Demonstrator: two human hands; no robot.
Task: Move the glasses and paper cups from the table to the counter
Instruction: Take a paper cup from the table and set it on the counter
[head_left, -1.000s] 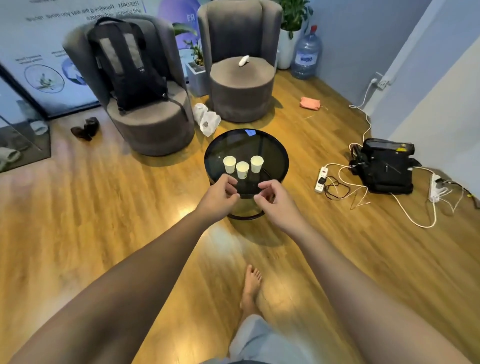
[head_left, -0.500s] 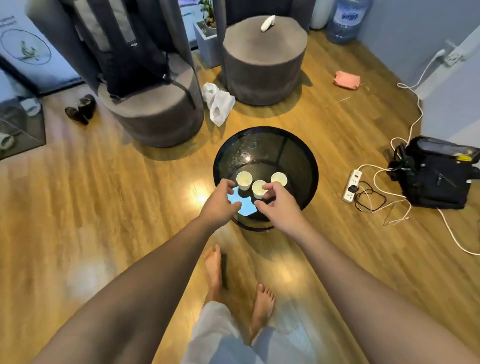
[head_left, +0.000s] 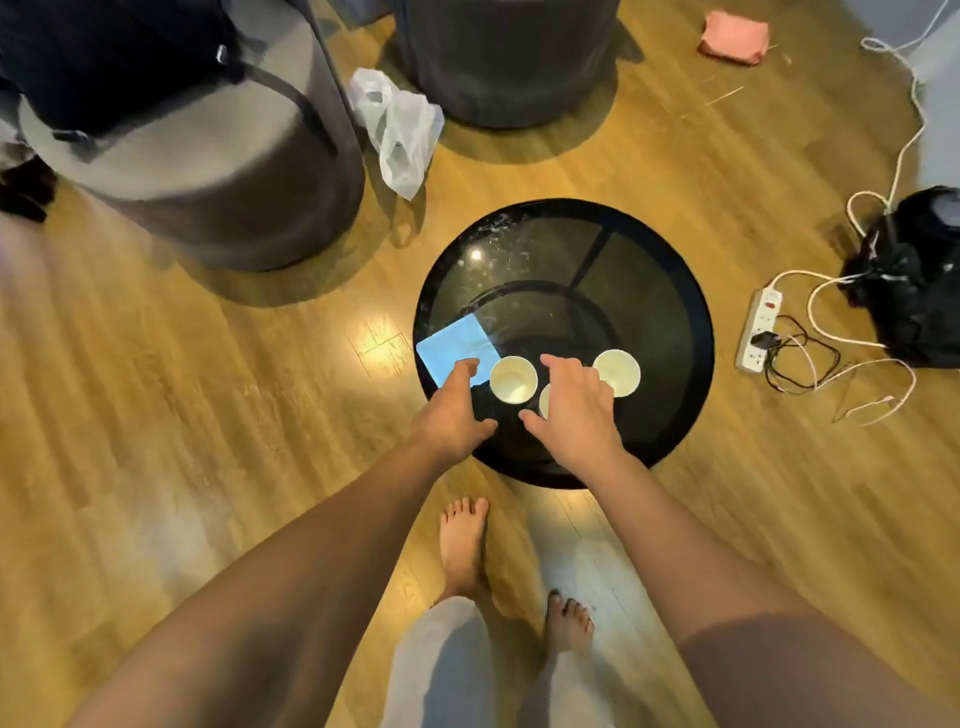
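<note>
Fingers of both hands are spreading wide and empty, left hand just beside the left paper cup, right hand hovering over the middle paper cup on the glass table

We have only one view, from the camera on the person's head. It looks steeply down and forward, close over the round worktop, with the wooden floor all around and the person's bare feet below.

Glossy wood floor, perhaps laminate
</note>
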